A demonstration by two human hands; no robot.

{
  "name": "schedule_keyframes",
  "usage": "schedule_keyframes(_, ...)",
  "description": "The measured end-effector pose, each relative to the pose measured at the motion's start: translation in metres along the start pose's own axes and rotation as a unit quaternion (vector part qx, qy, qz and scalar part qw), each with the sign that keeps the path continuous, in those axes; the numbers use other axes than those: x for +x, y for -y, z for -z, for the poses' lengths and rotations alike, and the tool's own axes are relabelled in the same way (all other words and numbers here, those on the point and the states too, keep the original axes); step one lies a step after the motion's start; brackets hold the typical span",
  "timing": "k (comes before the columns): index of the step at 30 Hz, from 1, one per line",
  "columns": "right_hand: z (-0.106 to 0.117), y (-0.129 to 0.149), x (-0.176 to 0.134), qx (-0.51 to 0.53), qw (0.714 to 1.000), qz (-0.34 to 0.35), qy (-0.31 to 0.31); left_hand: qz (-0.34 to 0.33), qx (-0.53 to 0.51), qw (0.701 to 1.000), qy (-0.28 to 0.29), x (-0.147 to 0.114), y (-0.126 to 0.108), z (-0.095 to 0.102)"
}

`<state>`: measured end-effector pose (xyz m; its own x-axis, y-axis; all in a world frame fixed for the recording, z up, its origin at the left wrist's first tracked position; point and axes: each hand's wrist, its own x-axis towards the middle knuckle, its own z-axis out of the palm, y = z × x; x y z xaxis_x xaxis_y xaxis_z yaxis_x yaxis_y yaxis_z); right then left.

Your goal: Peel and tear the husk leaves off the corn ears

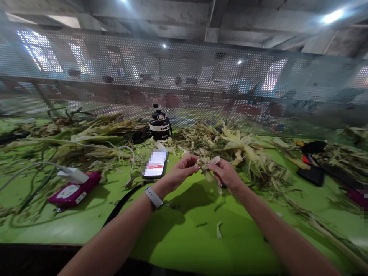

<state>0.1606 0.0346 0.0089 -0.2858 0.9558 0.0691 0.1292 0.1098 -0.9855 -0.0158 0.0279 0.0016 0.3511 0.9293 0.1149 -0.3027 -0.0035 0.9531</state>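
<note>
My left hand (185,170) and my right hand (224,172) meet over the green table, their fingertips pinching a small bundle of pale corn husk (204,164). My left fingers and thumb close on its left side. On the other side, my right thumb and fingers grip a whitish strip of the same husk, and a loose piece hangs below. How the strips are joined between the fingers is too small to make out. Beyond my hands lies a heap of dried husks (244,147). A phone (155,163) with a lit screen rests left of my left hand.
A black bottle (160,125) stands behind the phone. At left, a purple power strip (74,189) holds a white charger (73,174) with a cable. More husks (94,138) cover the back left. A dark phone-like object (311,174) lies at right. A perforated metal screen (184,76) borders the table's far side.
</note>
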Motion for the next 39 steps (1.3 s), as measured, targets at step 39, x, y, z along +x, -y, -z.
schedule_keyframes(39, 0.000, 0.002, -0.003, -0.142, 0.984, 0.104, 0.021, -0.026, 0.063, 0.996, -0.054, 0.007, 0.012, 0.003)
